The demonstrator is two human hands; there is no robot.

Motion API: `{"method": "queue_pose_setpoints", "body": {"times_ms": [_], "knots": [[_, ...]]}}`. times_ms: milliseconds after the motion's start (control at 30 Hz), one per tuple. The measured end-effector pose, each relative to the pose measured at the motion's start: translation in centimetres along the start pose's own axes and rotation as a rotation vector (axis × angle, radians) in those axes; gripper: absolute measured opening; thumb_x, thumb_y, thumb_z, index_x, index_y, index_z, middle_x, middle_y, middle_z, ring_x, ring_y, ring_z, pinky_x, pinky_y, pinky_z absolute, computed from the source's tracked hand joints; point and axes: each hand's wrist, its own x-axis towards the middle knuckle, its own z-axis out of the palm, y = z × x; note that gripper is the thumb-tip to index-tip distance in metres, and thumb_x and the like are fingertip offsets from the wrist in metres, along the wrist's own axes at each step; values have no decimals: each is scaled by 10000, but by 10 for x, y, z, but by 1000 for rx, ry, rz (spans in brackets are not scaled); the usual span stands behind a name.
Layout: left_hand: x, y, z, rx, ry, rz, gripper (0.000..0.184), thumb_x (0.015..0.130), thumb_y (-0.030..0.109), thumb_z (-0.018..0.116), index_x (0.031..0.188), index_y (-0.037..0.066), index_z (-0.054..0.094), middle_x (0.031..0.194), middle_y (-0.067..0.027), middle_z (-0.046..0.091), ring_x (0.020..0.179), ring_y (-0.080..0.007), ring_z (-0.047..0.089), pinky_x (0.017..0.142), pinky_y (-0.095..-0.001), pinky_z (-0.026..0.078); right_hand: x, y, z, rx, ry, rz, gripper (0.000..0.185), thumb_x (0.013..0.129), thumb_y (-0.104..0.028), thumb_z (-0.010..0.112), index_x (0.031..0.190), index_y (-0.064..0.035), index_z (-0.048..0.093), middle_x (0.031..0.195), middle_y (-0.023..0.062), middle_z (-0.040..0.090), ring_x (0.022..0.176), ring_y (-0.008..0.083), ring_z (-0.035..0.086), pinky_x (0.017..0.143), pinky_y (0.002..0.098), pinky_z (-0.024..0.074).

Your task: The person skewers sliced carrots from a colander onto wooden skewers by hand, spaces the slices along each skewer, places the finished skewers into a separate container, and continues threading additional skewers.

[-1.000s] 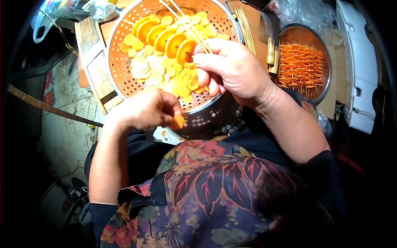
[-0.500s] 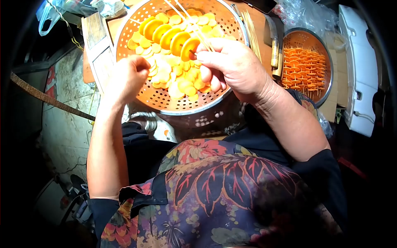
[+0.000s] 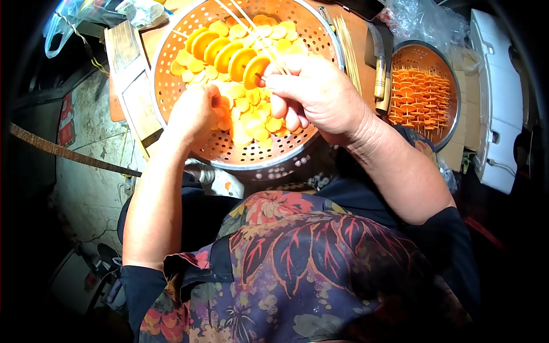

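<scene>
My right hand [image 3: 323,94] grips a wooden skewer threaded with several round orange carrot slices [image 3: 229,57], spaced apart along it. Bare skewers [image 3: 251,26] also stick out of that hand, pointing up and left. Beneath lies a large perforated colander [image 3: 251,159] with a heap of loose carrot slices [image 3: 249,123]. My left hand [image 3: 197,114] is over the colander's left part, fingers curled in at the edge of the heap. What its fingertips hold, if anything, is hidden.
At the right, a smaller colander [image 3: 454,108] holds stacked filled skewers [image 3: 420,100]. A knife [image 3: 378,68] and a bundle of bare skewers [image 3: 347,51] lie between the colanders. Left are wooden boards [image 3: 128,74] and plastic bags [image 3: 74,26]; far right, a white foam piece [image 3: 497,103].
My left hand has moved right and slightly down, to the heap of slices. My right hand with the loaded skewer has shifted a little left. The view has tilted slightly.
</scene>
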Motion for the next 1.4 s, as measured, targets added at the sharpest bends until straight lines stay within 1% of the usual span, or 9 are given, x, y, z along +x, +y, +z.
{"method": "queue_pose_setpoints", "body": {"times_ms": [200, 267, 400, 467, 700, 867, 900, 1133, 1400], "knots": [[9, -10, -19, -18, 29, -167, 148, 736, 102, 643, 858, 19, 637, 810, -180, 651, 800, -282, 650, 723, -362, 501, -2, 3, -1, 11, 37, 10, 196, 903, -196, 528, 877, -7, 571, 669, 42, 602, 480, 65, 533, 460, 192, 431], [12, -19, -14, -94, 252, -189, 193, 749, 83, 629, 934, 23, 631, 847, -174, 657, 812, -292, 644, 752, -356, 497, -2, 4, -3, -22, 31, 21, 214, 900, -207, 535, 886, 2, 573, 669, 43, 603, 484, 67, 539, 466, 197, 438], [11, -21, 1, 160, 507, 115, 235, 772, 115, 666, 994, 45, 632, 881, -140, 625, 826, -265, 627, 774, -340, 494, -4, 5, -3, -21, 33, 24, 227, 899, -216, 536, 903, 7, 577, 671, 44, 604, 484, 68, 542, 470, 201, 442], [8, -8, 4, 108, 234, 2, 242, 750, 169, 702, 943, 34, 649, 886, -142, 617, 841, -280, 620, 786, -361, 487, -5, 4, -2, -28, 39, 27, 229, 900, -215, 533, 912, 8, 581, 672, 45, 605, 485, 70, 542, 470, 203, 442], [3, -2, 18, 115, 161, -29, 219, 730, 172, 716, 872, 25, 640, 860, -151, 637, 793, -270, 625, 716, -348, 487, -7, 6, -3, -42, 28, 31, 221, 893, -202, 527, 927, 9, 584, 669, 51, 606, 490, 80, 547, 470, 202, 441], [15, -15, 3, -250, 36, -165, 168, 751, 134, 683, 853, 16, 621, 703, -114, 640, 680, -209, 636, 648, -332, 492, -8, 6, -4, -56, 31, 28, 219, 886, -197, 525, 932, 9, 585, 666, 54, 608, 485, 84, 546, 465, 204, 438], [16, -16, 0, -285, 22, -223, 138, 779, 29, 662, 907, -15, 631, 727, -37, 623, 595, -91, 577, 562, -247, 467, -8, 6, -4, -56, 31, 28, 219, 886, -197, 525, 932, 9, 585, 666, 54, 608, 485, 84, 546, 465, 204, 438], [12, -13, -7, -275, 202, -192, 172, 851, 44, 575, 1009, -21, 591, 772, -61, 629, 619, -103, 591, 579, -232, 482, -8, 7, -2, -72, 30, 27, 215, 880, -197, 525, 900, 5, 593, 659, 56, 615, 483, 81, 543, 461, 205, 430], [14, -28, -39, -1127, 298, -275, 190, 856, 81, 593, 1041, 39, 591, 871, -45, 637, 674, -122, 617, 626, -228, 543, -10, 6, 1, -97, -34, 73, 206, 868, -186, 513, 854, 2, 595, 644, 44, 609, 467, 71, 536, 453, 208, 442]]}}
